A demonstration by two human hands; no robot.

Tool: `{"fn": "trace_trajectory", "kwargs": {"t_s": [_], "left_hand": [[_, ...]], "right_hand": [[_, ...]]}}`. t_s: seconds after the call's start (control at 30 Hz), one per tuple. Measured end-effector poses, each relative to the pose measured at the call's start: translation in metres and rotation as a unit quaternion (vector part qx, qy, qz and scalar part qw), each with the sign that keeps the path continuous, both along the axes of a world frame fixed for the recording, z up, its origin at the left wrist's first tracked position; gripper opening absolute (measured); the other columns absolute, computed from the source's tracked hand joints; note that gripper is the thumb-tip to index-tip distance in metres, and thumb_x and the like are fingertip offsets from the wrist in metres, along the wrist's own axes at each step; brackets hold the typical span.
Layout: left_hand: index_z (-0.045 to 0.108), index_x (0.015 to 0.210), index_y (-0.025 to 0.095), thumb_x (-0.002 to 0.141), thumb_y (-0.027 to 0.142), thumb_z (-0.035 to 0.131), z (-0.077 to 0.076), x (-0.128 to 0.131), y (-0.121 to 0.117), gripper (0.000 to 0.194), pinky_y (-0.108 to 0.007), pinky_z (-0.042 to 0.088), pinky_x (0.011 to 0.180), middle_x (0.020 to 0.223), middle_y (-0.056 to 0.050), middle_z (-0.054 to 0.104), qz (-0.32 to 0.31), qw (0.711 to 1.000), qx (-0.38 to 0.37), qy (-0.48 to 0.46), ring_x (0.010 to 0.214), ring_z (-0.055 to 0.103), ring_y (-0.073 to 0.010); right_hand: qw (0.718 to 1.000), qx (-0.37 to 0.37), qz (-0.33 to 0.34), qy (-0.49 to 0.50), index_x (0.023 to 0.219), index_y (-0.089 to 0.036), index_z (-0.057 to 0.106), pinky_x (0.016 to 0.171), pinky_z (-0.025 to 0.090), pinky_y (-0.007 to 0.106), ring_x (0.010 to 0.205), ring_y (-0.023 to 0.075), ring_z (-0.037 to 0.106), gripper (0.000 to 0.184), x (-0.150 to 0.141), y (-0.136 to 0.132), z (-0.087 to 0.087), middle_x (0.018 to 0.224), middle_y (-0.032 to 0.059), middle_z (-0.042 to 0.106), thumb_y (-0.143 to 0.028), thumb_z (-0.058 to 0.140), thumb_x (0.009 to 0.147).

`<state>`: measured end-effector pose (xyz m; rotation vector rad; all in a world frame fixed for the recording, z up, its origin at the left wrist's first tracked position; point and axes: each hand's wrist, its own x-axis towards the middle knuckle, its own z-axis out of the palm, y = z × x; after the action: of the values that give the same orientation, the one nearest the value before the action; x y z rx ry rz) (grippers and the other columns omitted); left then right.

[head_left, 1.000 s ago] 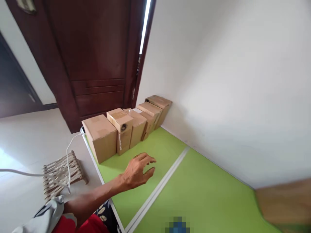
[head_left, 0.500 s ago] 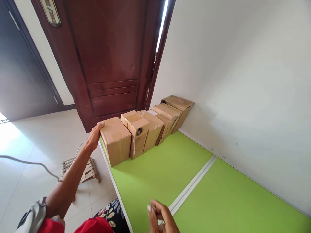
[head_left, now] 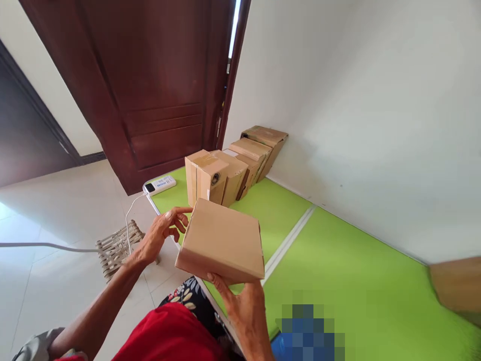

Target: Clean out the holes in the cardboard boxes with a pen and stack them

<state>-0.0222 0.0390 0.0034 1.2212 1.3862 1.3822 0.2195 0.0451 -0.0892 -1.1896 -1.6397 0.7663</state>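
A plain cardboard box (head_left: 223,238) is held tilted above the near part of the green table (head_left: 349,250). My right hand (head_left: 246,306) grips it from the near side, thumb on the front face and the other fingers hidden behind or beneath. My left hand (head_left: 165,233) is at the box's left edge, its index finger stretched to the upper left corner and the other fingers loosely bent, not wrapped around it. Behind the held box stands a taped cardboard box (head_left: 206,173) with a round dark mark on its side.
More cardboard boxes (head_left: 251,148) line the table's far end up to the wall. A white device (head_left: 160,185) with a cable lies at the far left corner. A woven stool (head_left: 120,245) stands on the floor. Another box (head_left: 456,283) is at the right edge; a blurred blue patch (head_left: 308,336) is near.
The leftmost box has left the row and is now in my right hand, nearer to me. My left hand has come closer with it. The white device behind has come into view.
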Motion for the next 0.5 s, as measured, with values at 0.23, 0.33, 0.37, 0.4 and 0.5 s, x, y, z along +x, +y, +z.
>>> {"fn": "trace_trajectory", "kwargs": {"t_s": [0.23,0.33,0.37,0.4,0.5], "left_hand": [[0.078,0.141,0.021,0.101,0.079,0.062,0.026,0.051,-0.012,0.073,-0.033,0.053,0.076,0.083,-0.003,0.066,-0.138,0.988,0.061,0.032,0.076,0.060,-0.0201],[0.081,0.139,0.022,0.103,0.069,0.068,0.043,0.062,-0.014,0.061,-0.032,0.052,0.072,0.080,-0.002,0.067,-0.164,0.980,0.080,0.076,0.074,0.060,-0.0188],[0.082,0.136,0.023,0.103,0.062,0.071,0.048,0.065,-0.014,0.053,-0.031,0.051,0.073,0.079,-0.002,0.067,-0.165,0.978,0.085,0.096,0.074,0.060,-0.0180],[0.084,0.132,0.024,0.104,0.056,0.072,0.051,0.068,-0.014,0.045,-0.031,0.051,0.073,0.078,-0.001,0.067,-0.170,0.975,0.091,0.115,0.073,0.060,-0.0172],[0.086,0.129,0.024,0.104,0.050,0.072,0.055,0.077,-0.012,0.038,-0.031,0.051,0.073,0.082,-0.002,0.069,-0.204,0.965,0.093,0.138,0.076,0.061,-0.0174]], "right_hand": [[0.994,-0.012,-0.109,-0.002,0.117,-0.020,0.080,0.095,0.067,0.052,0.106,0.0381,0.080,0.060,0.070,-0.063,0.035,0.104,0.0163,0.084,-0.073,0.081,0.089],[0.983,-0.099,-0.128,0.088,0.115,-0.021,0.077,0.090,0.068,0.043,0.106,0.0361,0.080,0.057,0.092,-0.082,0.046,0.105,0.0139,0.084,-0.070,0.085,0.086],[0.975,-0.118,-0.147,0.118,0.117,-0.021,0.076,0.088,0.067,0.040,0.107,0.0358,0.080,0.061,0.096,-0.084,0.049,0.110,0.0146,0.084,-0.073,0.084,0.087],[0.967,-0.128,-0.166,0.142,0.121,-0.020,0.076,0.087,0.066,0.038,0.110,0.0363,0.079,0.066,0.100,-0.085,0.052,0.115,0.0154,0.083,-0.076,0.080,0.088],[0.952,-0.158,-0.169,0.198,0.133,-0.019,0.075,0.084,0.066,0.037,0.111,0.0379,0.078,0.079,0.100,-0.086,0.060,0.120,0.0148,0.082,-0.087,0.063,0.094]]}}
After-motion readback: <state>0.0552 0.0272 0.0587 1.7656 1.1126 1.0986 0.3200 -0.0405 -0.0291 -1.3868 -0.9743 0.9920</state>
